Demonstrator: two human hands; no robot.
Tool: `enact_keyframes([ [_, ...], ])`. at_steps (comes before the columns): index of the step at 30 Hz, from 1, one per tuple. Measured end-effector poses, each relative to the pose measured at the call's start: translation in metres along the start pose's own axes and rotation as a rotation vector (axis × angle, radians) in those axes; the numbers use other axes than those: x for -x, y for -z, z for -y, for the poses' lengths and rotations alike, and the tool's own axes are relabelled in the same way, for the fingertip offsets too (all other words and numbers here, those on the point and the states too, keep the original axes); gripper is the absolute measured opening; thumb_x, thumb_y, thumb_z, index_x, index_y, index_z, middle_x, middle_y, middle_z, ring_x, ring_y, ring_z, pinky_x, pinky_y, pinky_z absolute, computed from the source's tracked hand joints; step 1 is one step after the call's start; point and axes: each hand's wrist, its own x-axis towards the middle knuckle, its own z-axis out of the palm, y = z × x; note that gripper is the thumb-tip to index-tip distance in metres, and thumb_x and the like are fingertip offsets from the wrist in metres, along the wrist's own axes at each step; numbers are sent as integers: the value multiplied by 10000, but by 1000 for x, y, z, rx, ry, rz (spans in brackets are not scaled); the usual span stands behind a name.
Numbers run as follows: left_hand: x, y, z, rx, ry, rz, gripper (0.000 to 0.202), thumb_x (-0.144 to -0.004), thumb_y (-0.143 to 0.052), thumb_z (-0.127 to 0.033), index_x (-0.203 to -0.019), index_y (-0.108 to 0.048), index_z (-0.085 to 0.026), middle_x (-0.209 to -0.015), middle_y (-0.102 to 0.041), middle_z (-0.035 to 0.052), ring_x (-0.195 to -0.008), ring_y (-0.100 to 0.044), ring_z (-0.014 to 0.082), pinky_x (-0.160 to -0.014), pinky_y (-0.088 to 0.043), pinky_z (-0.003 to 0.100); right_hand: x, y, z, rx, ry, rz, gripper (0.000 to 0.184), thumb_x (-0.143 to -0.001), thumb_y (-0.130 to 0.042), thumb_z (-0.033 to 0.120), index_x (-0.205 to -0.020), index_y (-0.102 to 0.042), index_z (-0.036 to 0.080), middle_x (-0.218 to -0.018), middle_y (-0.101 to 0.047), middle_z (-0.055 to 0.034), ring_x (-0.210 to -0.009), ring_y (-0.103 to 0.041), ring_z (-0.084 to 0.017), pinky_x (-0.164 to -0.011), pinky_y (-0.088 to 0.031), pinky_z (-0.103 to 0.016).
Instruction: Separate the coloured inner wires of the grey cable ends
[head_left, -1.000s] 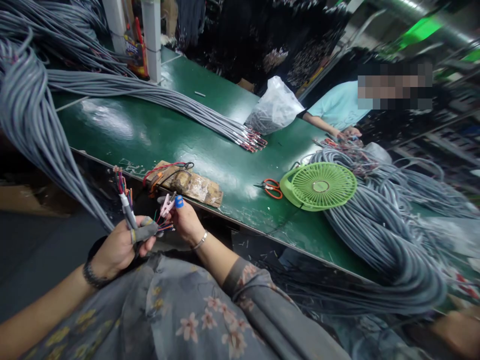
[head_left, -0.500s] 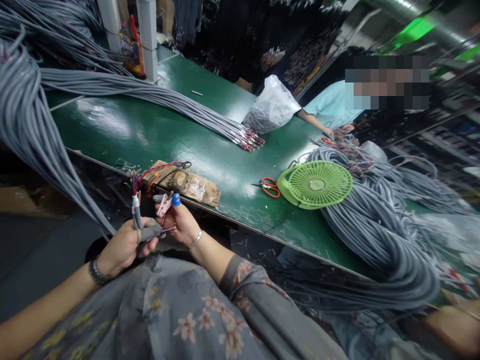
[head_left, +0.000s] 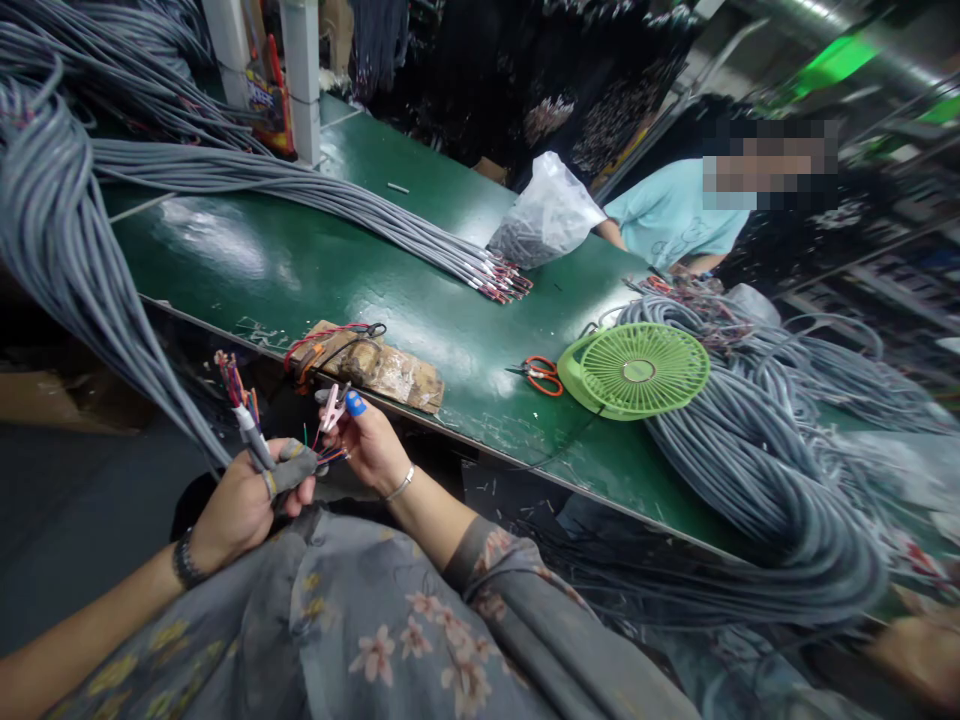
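Observation:
My left hand [head_left: 251, 500], with grey covering on a finger or thumb, is closed around a grey cable [head_left: 256, 446]. The cable's stripped end points up and left, its coloured wires [head_left: 231, 380] fanned out. More thin coloured wires [head_left: 330, 456] stick out between my two hands. Held in my right hand [head_left: 375, 452] is a small pale pink clip-like tool [head_left: 332, 408], close to those wires; a blue cover sits on the thumb. Whether the tool's jaws grip a wire, I cannot tell. Behind it, a worn wooden block [head_left: 405, 378] with red and black leads lies at the table edge.
Orange-handled scissors [head_left: 543, 375] and a green fan [head_left: 637, 370] stand on the green table [head_left: 465, 340]. Grey cable bundles lie left [head_left: 67, 210] and right [head_left: 750, 470], another [head_left: 360, 215] across the table. A co-worker [head_left: 675, 215] is beyond a plastic bag [head_left: 547, 215].
The cable end in my left hand has tipped leftward, and its wires have swung away from the right hand. The co-worker's arms have shifted at the far side.

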Motion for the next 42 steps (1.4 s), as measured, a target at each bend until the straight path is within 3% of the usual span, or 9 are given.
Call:
enact_keyframes([
  [6,-5,-3,-1,8,16,-6,342,-579,-845,-451,-508,-633,-193,-436,-601,4,-388,-436,90,-403,-322,222,-2,3,-5,175,142,-107,560,-877,-642,741,-750,-692,198,-645,-633,-9,-567,-510,-123,-585,-497,-249],
  [11,-8,-6,-3,-5,39,-12,350,-567,-831,-463,-485,-622,-194,-433,-591,2,-388,-430,85,-405,-316,219,-9,0,-2,-14,-79,-13,549,-868,-671,733,-832,-691,185,-706,-677,-18,-551,-557,-124,-543,-509,-240],
  [16,-9,-6,-3,-15,61,-29,356,-537,-839,-473,-473,-631,-192,-430,-600,6,-385,-443,89,-406,-332,220,-11,-5,-1,-107,-105,-63,489,-892,-696,669,-822,-668,186,-701,-673,-14,-569,-587,-122,-547,-514,-222],
  [22,-2,-1,2,-43,-11,-2,352,-620,-819,-471,-489,-635,-201,-444,-615,5,-392,-453,98,-407,-340,227,-4,-2,5,-75,-158,24,594,-946,-531,747,-814,-655,181,-765,-683,-44,-630,-587,-141,-581,-519,-245],
  [28,6,1,5,-23,-57,-85,324,-632,-828,-442,-520,-643,-201,-475,-633,-2,-398,-471,93,-412,-368,226,1,0,5,-54,-118,42,416,-953,-657,585,-882,-689,177,-792,-682,-30,-648,-573,-126,-594,-499,-230],
  [42,-7,-4,1,122,72,-126,364,-477,-909,-434,-510,-651,-179,-429,-615,-3,-382,-480,83,-389,-362,198,-4,3,-2,-133,-111,7,350,-867,-781,547,-901,-726,203,-789,-717,-32,-677,-615,-161,-647,-535,-293],
])
